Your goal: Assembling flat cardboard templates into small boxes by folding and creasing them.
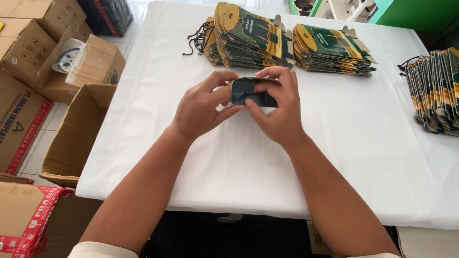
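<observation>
A table with a white cloth [363, 143] fills most of the view, and brown cardboard boxes [71, 71] stand on the tiled floor beside its left edge. Near the middle of the table, the left hand [203, 107] and the right hand [277, 110] are closed together around a small dark green folded carton [246, 91], which they hold just above the cloth. Along the far edge lie two stacks of flat green and yellow cartons [248, 38], [332, 50]. A third stack [437, 91] stands near the right edge, well apart from the hands.
</observation>
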